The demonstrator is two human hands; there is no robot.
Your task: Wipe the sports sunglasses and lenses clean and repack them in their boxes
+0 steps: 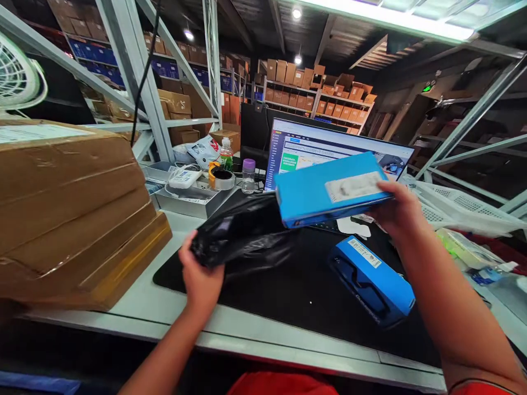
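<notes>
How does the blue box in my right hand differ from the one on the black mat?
The held box is raised in your right hand, while the lying box rests on the black mat. The held box shows mainly its labelled face; the lying box also shows a wide side with dark printing. Both are blue, oblong and labelled.
</notes>
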